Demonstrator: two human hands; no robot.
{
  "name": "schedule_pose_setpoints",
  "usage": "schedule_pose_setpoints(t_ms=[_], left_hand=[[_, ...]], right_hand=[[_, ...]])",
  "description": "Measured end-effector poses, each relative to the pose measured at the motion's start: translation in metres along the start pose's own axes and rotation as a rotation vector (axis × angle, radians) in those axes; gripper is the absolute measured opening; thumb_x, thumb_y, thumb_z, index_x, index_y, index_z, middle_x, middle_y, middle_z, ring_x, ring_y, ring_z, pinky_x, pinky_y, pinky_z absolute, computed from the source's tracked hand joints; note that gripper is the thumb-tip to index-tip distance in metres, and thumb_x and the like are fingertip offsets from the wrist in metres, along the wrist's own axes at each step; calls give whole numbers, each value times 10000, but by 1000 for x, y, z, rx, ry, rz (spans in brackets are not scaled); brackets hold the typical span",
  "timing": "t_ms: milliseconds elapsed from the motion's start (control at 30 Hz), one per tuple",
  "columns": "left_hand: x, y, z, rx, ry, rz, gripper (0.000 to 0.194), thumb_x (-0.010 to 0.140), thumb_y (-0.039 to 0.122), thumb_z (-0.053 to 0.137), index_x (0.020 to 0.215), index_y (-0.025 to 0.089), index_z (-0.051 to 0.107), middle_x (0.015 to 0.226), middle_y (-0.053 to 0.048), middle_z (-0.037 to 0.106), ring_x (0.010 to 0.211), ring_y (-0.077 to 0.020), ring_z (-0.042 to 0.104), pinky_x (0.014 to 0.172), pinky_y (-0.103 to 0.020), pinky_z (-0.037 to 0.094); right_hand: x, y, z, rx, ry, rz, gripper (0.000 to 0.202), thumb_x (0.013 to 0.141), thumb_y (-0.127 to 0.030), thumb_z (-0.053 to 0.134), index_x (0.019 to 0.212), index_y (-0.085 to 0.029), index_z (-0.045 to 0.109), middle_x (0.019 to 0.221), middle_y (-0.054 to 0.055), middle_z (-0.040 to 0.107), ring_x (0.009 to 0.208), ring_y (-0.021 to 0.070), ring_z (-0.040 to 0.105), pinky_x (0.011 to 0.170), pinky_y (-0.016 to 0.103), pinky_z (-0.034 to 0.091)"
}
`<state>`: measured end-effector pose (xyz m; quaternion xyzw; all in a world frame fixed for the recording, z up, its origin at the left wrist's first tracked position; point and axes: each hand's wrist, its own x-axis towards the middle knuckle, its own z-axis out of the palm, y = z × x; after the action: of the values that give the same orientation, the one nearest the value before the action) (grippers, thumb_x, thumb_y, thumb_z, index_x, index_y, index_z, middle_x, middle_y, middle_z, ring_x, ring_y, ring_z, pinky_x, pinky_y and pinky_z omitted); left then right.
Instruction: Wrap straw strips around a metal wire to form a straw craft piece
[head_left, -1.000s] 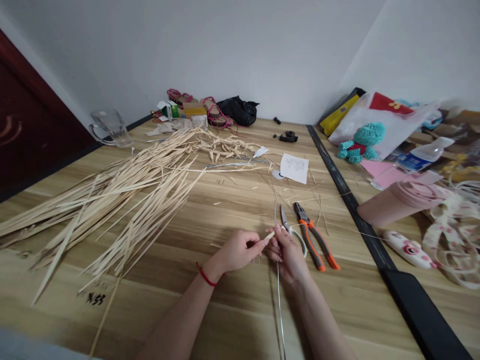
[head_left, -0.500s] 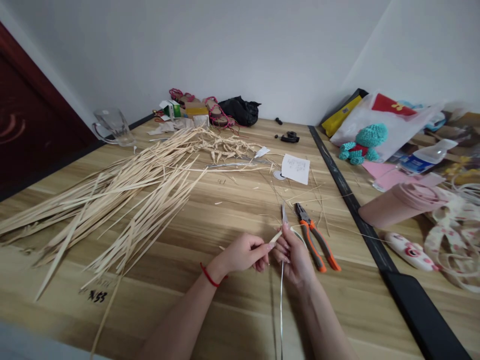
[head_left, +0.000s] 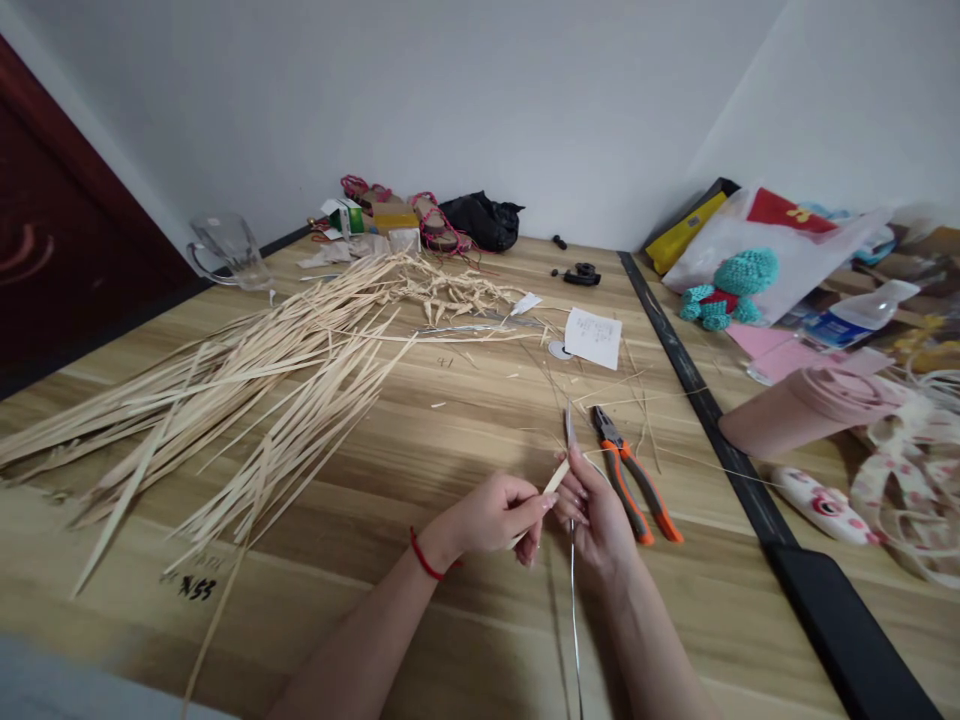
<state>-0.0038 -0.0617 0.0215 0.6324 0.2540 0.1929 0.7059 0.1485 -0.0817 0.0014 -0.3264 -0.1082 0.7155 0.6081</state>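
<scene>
My left hand (head_left: 495,515) is closed, thumb and fingers pinching a pale flat strip (head_left: 556,477) like straw or split bamboo. The strip slants up to my right hand (head_left: 596,510), which is closed on its upper end. A thin silvery wire (head_left: 575,610) hangs from the right hand toward the near edge. How strip and wire meet is hidden by the fingers. Just beyond the right fingertips lie scissors (head_left: 570,425), blades pointing away, handles mostly covered by the hand. Pliers (head_left: 630,480) with orange and grey grips lie right of that hand.
Bundles of pale strips (head_left: 247,400) spread over the left side, with knotted pieces (head_left: 457,290) behind. A written note (head_left: 592,338) lies farther back. Right of the black strip (head_left: 675,370) stand a rolled pink material (head_left: 802,410), a crocheted toy (head_left: 731,285) and a bottle (head_left: 855,315).
Both hands have shifted slightly right. More of the pale strip shows between them, and the wire's lower end has swung to the right.
</scene>
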Motion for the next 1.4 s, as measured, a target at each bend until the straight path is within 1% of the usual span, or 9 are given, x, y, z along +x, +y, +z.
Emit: schedule_pose_setpoints(t_ms=[167, 267, 367, 567, 767, 967, 1233, 1400], left_hand=[[-1, -1, 6, 37, 39, -8, 429, 869, 421, 424, 543, 150, 488, 460, 16, 508, 408, -75, 472, 438, -187, 378], [-1, -2, 6, 93, 55, 23, 409, 876, 385, 420, 546, 151, 481, 463, 22, 498, 412, -66, 461, 441, -179, 355], [-1, -2, 6, 123, 48, 48, 421, 882, 378, 409, 534, 152, 480, 473, 16, 507, 431, -69, 469, 467, -184, 368], [-2, 0, 5, 132, 36, 42, 435, 886, 383, 396, 527, 152, 480, 472, 14, 502, 433, -70, 460, 474, -187, 368], [-4, 0, 7, 120, 63, 52, 427, 886, 367, 400, 520, 157, 463, 464, 19, 481, 419, -67, 434, 451, -189, 340], [-4, 1, 7, 129, 67, 58, 453, 889, 372, 400, 497, 155, 462, 451, 17, 478, 423, -68, 420, 470, -194, 343], [-3, 0, 7, 89, 52, 71, 444, 889, 345, 408, 491, 157, 461, 439, 19, 472, 416, -71, 417, 473, -201, 342], [-5, 3, 4, 96, 56, 74, 437, 877, 328, 434, 478, 153, 467, 429, 17, 482, 410, -67, 423, 465, -196, 344]], right_hand=[[1, 0, -4, -19, 9, 1, 235, 733, -318, 702, 760, -137, 556, 457, -120, 274, 328, 9, 166, 251, 96, 197], [2, 0, -6, -8, 4, -9, 223, 736, -306, 699, 764, -128, 569, 452, -120, 271, 334, 8, 152, 251, 94, 191], [3, 0, -7, -23, 2, -9, 217, 737, -312, 696, 756, -136, 570, 450, -120, 270, 332, 10, 143, 248, 99, 187], [4, 0, -8, -61, -3, -32, 232, 733, -333, 697, 776, -145, 566, 455, -121, 264, 334, 12, 134, 249, 98, 194], [0, -1, -4, -26, -15, -33, 223, 739, -308, 698, 762, -127, 570, 467, -116, 263, 343, 8, 143, 257, 91, 185], [0, -2, -4, -21, 4, -7, 237, 736, -323, 700, 758, -132, 561, 472, -118, 258, 332, 4, 144, 254, 93, 189], [-2, -3, -1, -13, 9, -18, 215, 732, -308, 702, 748, -137, 572, 462, -118, 263, 334, 7, 136, 248, 98, 182], [-1, 3, -1, -57, 37, -16, 225, 734, -323, 700, 768, -129, 590, 458, -118, 258, 352, 9, 127, 257, 95, 158]])
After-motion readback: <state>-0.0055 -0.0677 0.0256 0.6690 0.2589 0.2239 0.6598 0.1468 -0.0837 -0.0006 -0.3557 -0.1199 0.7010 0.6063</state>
